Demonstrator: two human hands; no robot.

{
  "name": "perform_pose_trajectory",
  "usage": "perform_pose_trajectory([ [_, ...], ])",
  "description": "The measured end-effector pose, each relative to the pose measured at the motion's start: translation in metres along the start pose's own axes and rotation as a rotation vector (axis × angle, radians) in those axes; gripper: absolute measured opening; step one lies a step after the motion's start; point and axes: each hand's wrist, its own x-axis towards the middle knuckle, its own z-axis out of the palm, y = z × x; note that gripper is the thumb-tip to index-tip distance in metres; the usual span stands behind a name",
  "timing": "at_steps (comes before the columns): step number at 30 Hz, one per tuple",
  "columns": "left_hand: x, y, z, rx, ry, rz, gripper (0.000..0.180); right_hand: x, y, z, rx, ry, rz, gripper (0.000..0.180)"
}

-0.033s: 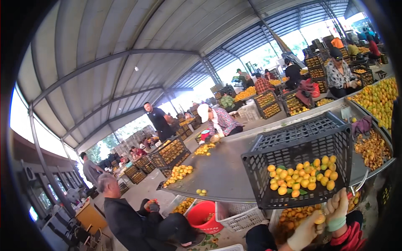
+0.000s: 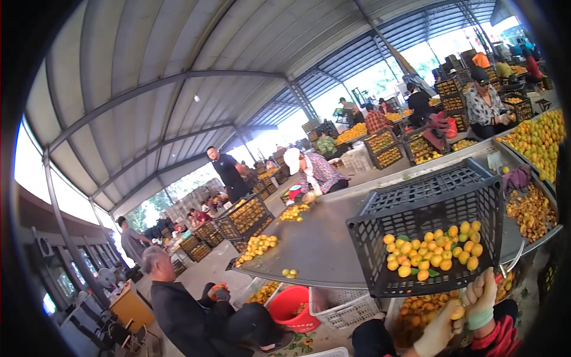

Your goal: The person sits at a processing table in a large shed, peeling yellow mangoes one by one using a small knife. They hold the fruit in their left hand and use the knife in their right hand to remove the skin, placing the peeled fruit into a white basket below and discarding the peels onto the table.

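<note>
Black plastic crate (image 2: 429, 229), tipped on its side with its open mouth toward me, sits just above my fingers, and a heap of yellow-orange fruit (image 2: 433, 251) lies against its lower wall. My right hand (image 2: 480, 297), in a pale glove with a green cuff, is clenched on the crate's lower rim. My left hand (image 2: 437, 330), gloved too, is just beside and below it, curled around one small yellow fruit (image 2: 457, 312). Behind the crate, away from my fingers, a long grey desk (image 2: 321, 244) carries scattered little piles of the same fruit. Below my fingers to the left stand a red bucket (image 2: 291, 306) and a white basket (image 2: 342, 306). Further left a seated person in dark clothes (image 2: 190, 315) blocks the way. Across the desk a person in a white cap (image 2: 309, 172) bends over fruit. My forearms are cut off at the lower edge, and I cannot tell how the right thumb sits behind the rim.
</note>
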Motion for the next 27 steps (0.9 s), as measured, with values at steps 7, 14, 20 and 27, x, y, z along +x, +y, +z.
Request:
perform_pose_trajectory([
  [7,-0.014,0.008,0.011,0.467,0.072,0.194,0.033,0.000,0.005,0.002,-0.103,0.095,-0.058,0.031],
  [14,0.009,-0.008,-0.019,0.609,-0.115,0.210,0.023,0.001,-0.020,0.002,-0.049,0.148,0.050,0.037],
  [20,0.014,-0.016,-0.031,1.443,-0.053,0.672,0.021,-0.004,-0.023,0.014,-0.089,0.363,0.249,0.047],
  [27,-0.001,-0.021,-0.010,0.680,0.167,0.153,0.050,-0.018,-0.029,0.043,-0.206,0.162,0.199,0.035],
])
